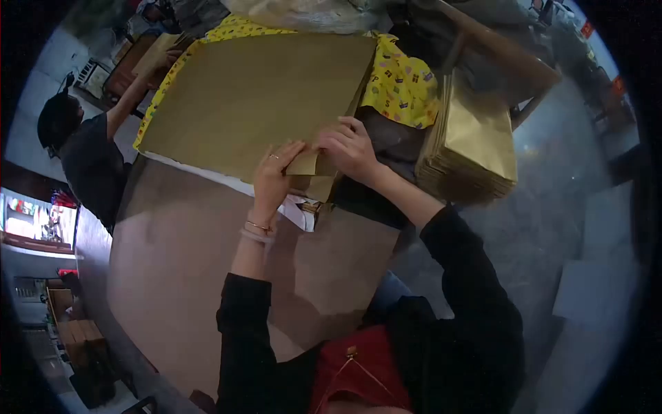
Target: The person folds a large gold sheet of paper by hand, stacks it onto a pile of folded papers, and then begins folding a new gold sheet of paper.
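Note:
A large brown paper sheet point(262, 96) lies on top of a stack of sheets, its near right corner between my hands. A small flap point(303, 164) of lighter brown paper is turned up at that corner. My left hand point(272, 169), with a ring and bracelets, has its fingers closed on the paper at the flap's left side. Close by on the right, my right hand point(350, 148) bends its fingers over the sheet's edge, hiding part of the corner. Yellow printed wrapping point(403, 83) shows around the stack's far and right sides.
To the right stands a thick pile of folded brown paper point(479, 131), beside a wooden frame point(496, 41). The brown tabletop point(186, 276) stretches toward me. Another person point(89, 145) in dark clothes reaches in from the left. Clear plastic point(303, 14) lies at the back.

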Demonstrator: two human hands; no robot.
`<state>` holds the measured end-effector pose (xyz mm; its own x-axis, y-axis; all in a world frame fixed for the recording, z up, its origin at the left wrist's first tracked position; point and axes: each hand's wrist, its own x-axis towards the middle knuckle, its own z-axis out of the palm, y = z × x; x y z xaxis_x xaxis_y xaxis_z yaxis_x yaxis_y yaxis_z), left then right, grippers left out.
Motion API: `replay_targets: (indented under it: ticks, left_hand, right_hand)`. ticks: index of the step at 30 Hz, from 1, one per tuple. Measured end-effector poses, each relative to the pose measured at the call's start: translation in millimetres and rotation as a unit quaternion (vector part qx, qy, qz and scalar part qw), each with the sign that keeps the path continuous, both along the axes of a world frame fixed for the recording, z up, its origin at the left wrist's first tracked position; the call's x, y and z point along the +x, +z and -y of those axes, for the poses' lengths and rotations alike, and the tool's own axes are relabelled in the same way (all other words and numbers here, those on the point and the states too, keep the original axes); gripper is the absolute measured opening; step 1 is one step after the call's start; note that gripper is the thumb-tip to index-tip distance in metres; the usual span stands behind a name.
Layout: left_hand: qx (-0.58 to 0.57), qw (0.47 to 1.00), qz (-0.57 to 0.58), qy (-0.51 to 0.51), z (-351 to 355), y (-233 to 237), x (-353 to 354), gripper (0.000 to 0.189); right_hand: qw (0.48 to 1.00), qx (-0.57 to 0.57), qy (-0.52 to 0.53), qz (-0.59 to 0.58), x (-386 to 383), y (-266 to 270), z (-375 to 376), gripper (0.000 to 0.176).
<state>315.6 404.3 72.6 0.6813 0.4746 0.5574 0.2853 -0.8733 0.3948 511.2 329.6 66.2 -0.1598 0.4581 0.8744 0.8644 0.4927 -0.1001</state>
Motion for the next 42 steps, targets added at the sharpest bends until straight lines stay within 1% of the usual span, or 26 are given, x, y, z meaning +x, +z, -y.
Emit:
replay_targets:
  ticks: [2, 5, 8, 10, 11, 12, 13, 15, 16, 18, 19, 20, 21, 22, 23, 29, 31, 32, 34, 35, 37, 38, 39, 40, 41, 42]
  left_hand:
    - [0.033, 0.999, 0.034, 0.018, 10.9, 5.7, 4.4, 0.041]
    - [-0.059, 0.993, 0.090, 0.042, 14.7, 4.7, 9.0, 0.042]
    - [-0.029, 0.997, 0.066, 0.038, 16.0, 7.6, 10.6, 0.042]
    - [0.001, 0.994, 0.108, 0.033, 8.4, -2.7, 13.4, 0.042]
    - [-0.008, 0.992, 0.096, 0.080, 3.7, -7.3, 10.1, 0.042]
    - [-0.017, 0.988, 0.086, 0.128, -0.5, -9.2, 8.4, 0.042]
    - [0.022, 0.987, 0.117, 0.107, 1.9, 3.4, 8.0, 0.039]
    - [-0.011, 0.980, 0.094, 0.173, 0.1, 18.4, 11.8, 0.033]
    - [0.024, 0.982, 0.145, 0.119, -12.4, 21.6, 11.1, 0.030]
    - [-0.015, 0.986, 0.142, 0.092, -13.7, 48.7, 11.8, 0.031]
    - [-0.012, 0.982, 0.165, 0.089, -16.9, 60.1, 12.5, 0.031]
    - [0.023, 0.987, 0.152, 0.056, -19.2, 70.8, 9.3, 0.032]
    - [0.060, 0.989, 0.135, 0.025, -21.3, 79.6, 5.4, 0.033]
    - [0.063, 0.986, 0.151, 0.030, -18.5, 89.2, 2.0, 0.033]
    - [0.064, 0.989, 0.129, 0.036, -15.5, 97.7, -3.4, 0.033]
    - [0.031, 0.993, 0.091, 0.072, 42.3, 144.5, -38.7, 0.036]
    - [0.082, 0.993, 0.082, 0.036, 73.6, 148.1, -53.0, 0.036]
    - [0.074, 0.994, 0.079, 0.032, 93.9, 152.3, -57.8, 0.032]
    - [0.078, 0.993, 0.080, 0.042, 124.4, 148.8, -77.4, 0.030]
    - [0.085, 0.992, 0.083, 0.032, 140.8, 146.5, -86.0, 0.027]
    - [0.071, 0.991, 0.093, 0.064, 177.6, 149.8, -101.3, 0.023]
    - [0.057, 0.988, 0.124, 0.072, 193.9, 148.8, -111.7, 0.021]
    - [0.042, 0.984, 0.151, 0.083, 210.6, 147.5, -121.0, 0.019]
    - [0.032, 0.984, 0.141, 0.104, 225.3, 145.7, -135.5, 0.019]
    - [0.013, 0.985, 0.139, 0.105, 237.2, 145.3, -149.3, 0.016]
    - [-0.007, 0.985, 0.138, 0.107, 250.6, 145.0, -161.7, 0.014]
  right_hand:
    - [0.999, 0.006, -0.031, -0.012, -3.2, 7.5, 4.8, 0.018]
    - [0.997, 0.021, -0.059, -0.033, -6.3, 5.5, 15.0, 0.030]
    - [0.995, 0.003, -0.086, -0.049, -5.7, 5.5, 35.1, 0.042]
    - [0.991, -0.050, -0.070, -0.105, -2.3, 1.9, 43.5, 0.040]
    - [0.985, -0.116, -0.058, -0.114, 0.9, -3.7, 48.7, 0.037]
    - [0.986, -0.113, -0.056, -0.106, 2.7, -8.9, 50.9, 0.037]
    - [0.984, -0.163, -0.053, -0.056, 2.0, -13.2, 52.6, 0.040]
    - [0.963, -0.266, -0.025, 0.022, -1.2, -19.7, 53.6, 0.047]
    - [0.946, -0.319, -0.005, 0.053, -0.3, -20.2, 50.6, 0.052]
    - [0.966, -0.248, -0.016, 0.079, -4.0, -42.4, 45.0, 0.054]
    - [0.954, -0.291, -0.013, 0.070, -5.0, -41.6, 42.6, 0.055]
    - [0.941, -0.334, -0.009, 0.059, -7.5, -40.2, 41.1, 0.057]
    - [0.947, -0.314, -0.017, 0.068, -9.4, -48.6, 37.7, 0.057]
    - [0.953, -0.293, -0.020, 0.074, -10.1, -44.5, 38.2, 0.058]
    - [0.932, -0.351, -0.029, 0.086, -10.6, -41.4, 37.9, 0.058]
    - [0.917, -0.385, -0.035, 0.099, -8.7, -34.0, 35.8, 0.058]
    - [0.918, -0.380, -0.019, 0.113, -5.5, -36.4, 28.5, 0.062]
    - [0.923, -0.381, 0.028, -0.047, -0.4, -37.3, 25.7, 0.065]
    - [0.855, -0.330, 0.150, -0.371, 10.1, -49.1, 12.7, 0.069]
    - [0.774, -0.277, 0.217, -0.526, 15.2, -56.7, 6.3, 0.071]
    - [0.590, -0.217, 0.200, -0.751, 20.5, -37.4, 5.0, 0.065]
    - [0.583, -0.233, 0.201, -0.752, 27.6, -40.3, 2.2, 0.065]
    - [0.717, -0.235, 0.213, -0.621, 40.4, -51.0, -5.2, 0.061]
    - [0.823, -0.227, 0.226, -0.470, 57.7, -70.3, -16.1, 0.056]
    - [0.900, -0.204, 0.240, -0.302, 80.1, -102.9, -31.4, 0.052]
    - [0.890, -0.219, 0.257, -0.307, 74.7, -62.0, 31.9, 0.052]
